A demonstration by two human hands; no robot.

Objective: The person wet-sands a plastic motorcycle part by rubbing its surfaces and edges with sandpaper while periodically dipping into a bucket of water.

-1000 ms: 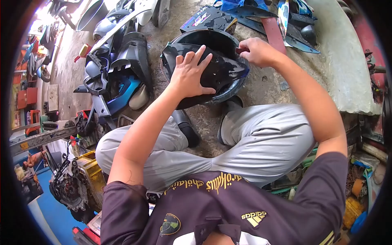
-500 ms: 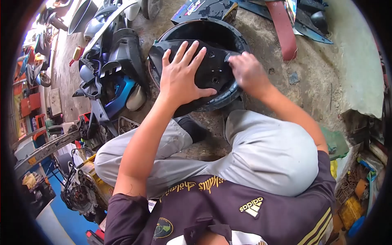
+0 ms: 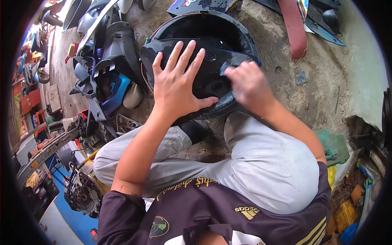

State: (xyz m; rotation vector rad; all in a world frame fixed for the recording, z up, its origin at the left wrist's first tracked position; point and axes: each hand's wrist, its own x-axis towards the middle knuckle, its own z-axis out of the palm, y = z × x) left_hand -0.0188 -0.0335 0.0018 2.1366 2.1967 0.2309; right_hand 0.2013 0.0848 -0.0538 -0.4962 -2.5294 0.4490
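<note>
A wet black plastic panel [image 3: 206,77] lies tilted across a round black basin [image 3: 250,41] in front of my crossed legs. My left hand [image 3: 176,83] rests flat on the panel, fingers spread and thumb out to the right. At the panel's right side, my right hand [image 3: 250,85] is blurred by motion. Its fingers pinch a small grey-blue piece of sandpaper [image 3: 224,68] against the panel's surface. Part of the panel is hidden under my left hand.
Motorcycle fairing parts [image 3: 118,53] are piled on the concrete floor to the left. A dark printed panel [image 3: 200,6] lies beyond the basin. A red strip [image 3: 292,32] and a small grey square [image 3: 301,78] lie right. An engine part [image 3: 81,192] stands lower left.
My right hand has moved slightly down and toward the left with the sandpaper. My left hand stays spread on the panel. The whole view has shifted a little.
</note>
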